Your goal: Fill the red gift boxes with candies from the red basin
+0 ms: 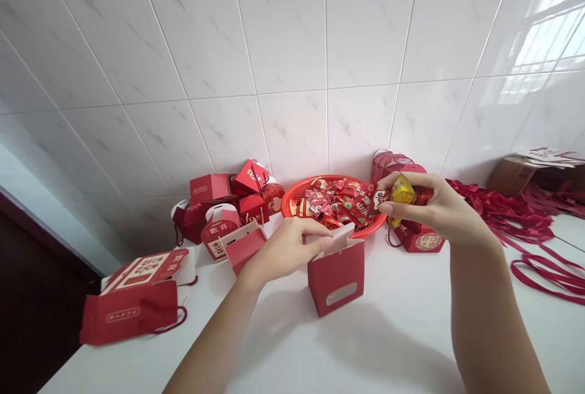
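From my seat I have both hands over a smooth white table (283, 357). The upright red paper box with a white inside and a pale rounded panel (336, 275) stands open at the middle, just below the left fingertips. The left hand (292, 248) reaches over its left far edge, index finger touching the raised white flap; the thumb side is partly hidden, so I cannot tell whether the fingers pinch the flap or merely rest on it.

To the right and higher, the right hand (441, 208) grasps several wrapped sweets between thumb and fingers: a shiny yellow foil-wrapped sweet (402, 193) in the middle of the grip, a glossy red-wrapped sweet (423, 195) deeper toward the palm, and a red printed packet (368, 199) jutting left past the fingertips. That packet overlaps the right side of the round orange-red plastic basket (286, 202), which holds a heap of small red-wrapped sweets (322, 199) beyond the box.

An open-topped red carton (242, 251) lies just left of the left hand, and a larger red printed carton (132, 309) farther left. Dark red ribbon strips (507, 214) spread at the far right.
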Demonstrator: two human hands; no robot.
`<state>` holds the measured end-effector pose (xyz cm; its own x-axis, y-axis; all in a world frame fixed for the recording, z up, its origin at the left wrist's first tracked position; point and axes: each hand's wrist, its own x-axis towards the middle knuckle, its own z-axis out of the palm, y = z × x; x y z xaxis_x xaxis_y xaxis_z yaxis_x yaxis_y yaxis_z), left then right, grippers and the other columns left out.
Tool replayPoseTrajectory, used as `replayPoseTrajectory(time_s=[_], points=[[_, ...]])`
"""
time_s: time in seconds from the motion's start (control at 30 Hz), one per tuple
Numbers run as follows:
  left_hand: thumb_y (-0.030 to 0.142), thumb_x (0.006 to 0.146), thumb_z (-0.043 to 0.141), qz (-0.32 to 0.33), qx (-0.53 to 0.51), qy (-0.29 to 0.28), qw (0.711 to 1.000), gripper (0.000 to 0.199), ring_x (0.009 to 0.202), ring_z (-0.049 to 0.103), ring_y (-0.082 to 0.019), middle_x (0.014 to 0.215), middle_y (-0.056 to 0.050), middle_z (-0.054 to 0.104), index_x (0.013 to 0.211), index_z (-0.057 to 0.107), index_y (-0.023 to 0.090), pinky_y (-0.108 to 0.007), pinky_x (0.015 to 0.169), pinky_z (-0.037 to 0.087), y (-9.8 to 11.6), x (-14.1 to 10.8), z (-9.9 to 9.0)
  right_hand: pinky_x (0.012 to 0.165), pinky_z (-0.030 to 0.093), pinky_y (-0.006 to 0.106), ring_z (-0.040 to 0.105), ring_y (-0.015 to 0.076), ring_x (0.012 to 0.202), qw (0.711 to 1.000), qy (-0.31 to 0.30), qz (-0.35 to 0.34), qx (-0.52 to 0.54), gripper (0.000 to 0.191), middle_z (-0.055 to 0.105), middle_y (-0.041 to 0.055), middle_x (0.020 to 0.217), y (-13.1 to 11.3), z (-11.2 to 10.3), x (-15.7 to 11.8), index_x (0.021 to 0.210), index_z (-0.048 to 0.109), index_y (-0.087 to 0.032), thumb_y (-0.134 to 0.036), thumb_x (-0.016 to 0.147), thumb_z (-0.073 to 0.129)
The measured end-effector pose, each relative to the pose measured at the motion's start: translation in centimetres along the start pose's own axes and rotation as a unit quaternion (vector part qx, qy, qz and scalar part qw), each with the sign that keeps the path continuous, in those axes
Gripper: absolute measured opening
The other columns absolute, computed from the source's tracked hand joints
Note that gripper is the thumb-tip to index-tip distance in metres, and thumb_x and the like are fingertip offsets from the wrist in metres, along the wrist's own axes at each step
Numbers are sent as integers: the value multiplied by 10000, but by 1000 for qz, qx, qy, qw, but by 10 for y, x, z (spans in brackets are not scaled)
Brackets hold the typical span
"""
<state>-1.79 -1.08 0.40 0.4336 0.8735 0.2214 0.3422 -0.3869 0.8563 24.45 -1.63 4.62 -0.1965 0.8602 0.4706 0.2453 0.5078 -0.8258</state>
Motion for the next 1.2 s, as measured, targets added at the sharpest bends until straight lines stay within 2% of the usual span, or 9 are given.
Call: replayPoseTrajectory(time_s=[0.13,0.23,0.37,0.47,0.63,0.8,0.93,1.1,1.2], points=[[292,645,852,-11,15,61,998,259,951,713,-327,995,-87,780,900,826,252,-360,774,559,-13,11,6,444,406,256,520,139,527,999,-34,4,-31,274,611,4,638,1,3,0,791,736,-220,-409,649,873],[244,621,861,5,29,30,999,317,996,711,-327,1047,-73,775,935,817,261,-368,818,557,-15,15,5,461,404,247,512,131,551,996,-71,-3,-51,227,618,6,675,4,7,2,793,733,-212,-387,693,839],[258,631,864,26,22,-11,999,355,1013,703,-317,1059,-54,773,981,807,269,-371,852,549,-17,18,0,462,375,245,476,124,537,989,-144,2,-45,202,571,-16,623,7,18,6,829,717,-211,-379,740,786],[248,613,871,26,11,-21,999,361,1024,695,-318,1045,-53,775,969,807,250,-354,858,541,-18,20,-3,463,340,246,434,114,522,983,-174,-3,-61,160,519,-36,581,10,28,10,782,686,-212,-357,763,749],[293,685,817,6,33,-64,997,301,1011,687,-310,1006,-49,772,978,799,225,-351,861,536,-17,21,-5,507,341,256,446,116,543,980,-170,-31,-101,127,518,-41,620,17,38,15,783,660,-208,-321,776,719],[340,656,848,-49,47,-74,995,578,1205,614,-319,1280,-55,698,1213,729,241,-399,1036,471,-15,19,-7,512,298,249,435,112,571,971,-189,-25,-145,110,495,-41,636,18,42,15,763,577,-195,-267,809,647],[328,661,847,-63,33,-91,993,570,1292,561,-317,1340,-56,666,1212,728,247,-391,1069,453,-14,19,-8,511,262,250,391,107,582,962,-181,-34,-204,151,467,-39,643,19,48,15,721,503,-199,-240,807,620],[353,661,849,-61,39,-86,994,557,1289,560,-319,1339,-41,666,1200,730,271,-397,1055,458,-14,18,-7,503,258,251,370,105,576,969,-154,-36,-187,256,435,-44,642,19,52,15,708,481,-207,-337,837,659],[336,690,829,-44,35,-101,993,472,1232,599,-304,1275,-33,700,1149,750,259,-375,1020,474,-14,19,-7,505,293,247,425,113,592,972,-168,-30,-164,269,504,-30,682,19,53,15,771,546,-204,-418,830,698]])
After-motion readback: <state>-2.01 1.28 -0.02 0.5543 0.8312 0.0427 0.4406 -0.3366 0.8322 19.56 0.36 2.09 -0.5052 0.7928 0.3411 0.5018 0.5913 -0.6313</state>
